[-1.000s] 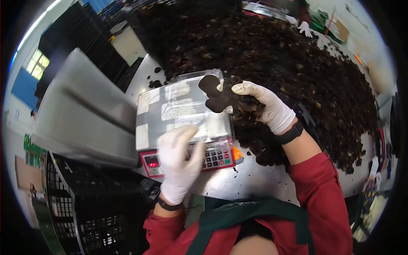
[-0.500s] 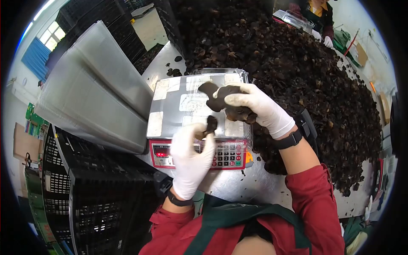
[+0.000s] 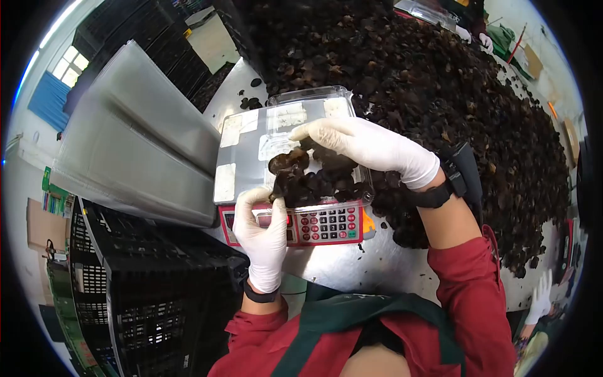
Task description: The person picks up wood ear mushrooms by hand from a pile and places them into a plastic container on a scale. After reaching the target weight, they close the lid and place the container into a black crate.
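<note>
A clear plastic clamshell box (image 3: 367, 196) lies opened on a digital scale (image 3: 235, 154) with a red keypad front. Dark wood ear mushrooms (image 3: 308, 182) are heaped in its near half. My left hand (image 3: 262, 232), white-gloved, is at the box's near left corner, thumb and forefinger pinched at the edge of a mushroom. My right hand (image 3: 352, 141), also gloved, reaches over the heap from the right. Its fingers are stretched out and together, palm down, with mushrooms below it. The right palm and what it touches are hidden.
A large pile of wood ear mushrooms (image 3: 440, 113) covers the metal table (image 3: 333, 264) behind and to the right. Stacked clear plastic boxes (image 3: 144, 138) stand at left, above black crates (image 3: 157, 283). A co-worker's gloved hands (image 3: 474, 39) show at top right; another gloved hand (image 3: 540, 298) is at far right.
My right hand has let the mushrooms it held down into the box and flattened over them. My left hand has moved slightly left and down to the box corner. The view has shifted slightly.
</note>
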Tool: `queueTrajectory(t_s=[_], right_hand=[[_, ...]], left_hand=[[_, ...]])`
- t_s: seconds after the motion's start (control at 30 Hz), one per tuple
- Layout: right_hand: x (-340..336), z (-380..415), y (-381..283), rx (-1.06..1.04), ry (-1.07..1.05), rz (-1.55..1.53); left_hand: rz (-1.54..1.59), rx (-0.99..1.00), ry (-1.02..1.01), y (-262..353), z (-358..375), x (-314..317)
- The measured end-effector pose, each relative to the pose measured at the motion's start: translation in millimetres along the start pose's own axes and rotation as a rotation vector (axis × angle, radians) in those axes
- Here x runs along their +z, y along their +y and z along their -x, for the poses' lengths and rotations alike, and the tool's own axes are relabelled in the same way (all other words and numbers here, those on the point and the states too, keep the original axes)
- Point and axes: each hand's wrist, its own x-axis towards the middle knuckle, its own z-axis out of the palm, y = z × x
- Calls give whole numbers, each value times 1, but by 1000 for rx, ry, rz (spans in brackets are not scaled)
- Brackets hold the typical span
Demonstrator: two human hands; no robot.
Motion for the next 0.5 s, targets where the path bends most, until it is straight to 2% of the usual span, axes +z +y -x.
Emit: queueTrajectory(t_s=[0.03,0.1,0.17,0.23,0.3,0.33,0.37,0.43,0.5], right_hand=[[1,0,2,0,6,0],[2,-2,9,-165,54,91],[5,-1,8,-136,14,107],[6,2,3,-111,-27,121],[0,8,-10,-190,172,152],[-1,17,-21,-137,215,83],[0,20,-16,-254,308,86],[6,39,-27,-322,404,169],[18,59,-30,-325,375,220]], left_hand=[[41,-3,33,-1,0,1],[-31,65,43,-4,-1,-2],[-65,165,70,-2,-3,-4],[-77,185,67,4,-5,-6],[-112,243,43,9,-5,-8],[-114,245,46,11,-5,-7],[-81,240,48,13,-4,-6],[-48,254,35,22,-2,-1],[13,265,-6,25,1,5]])
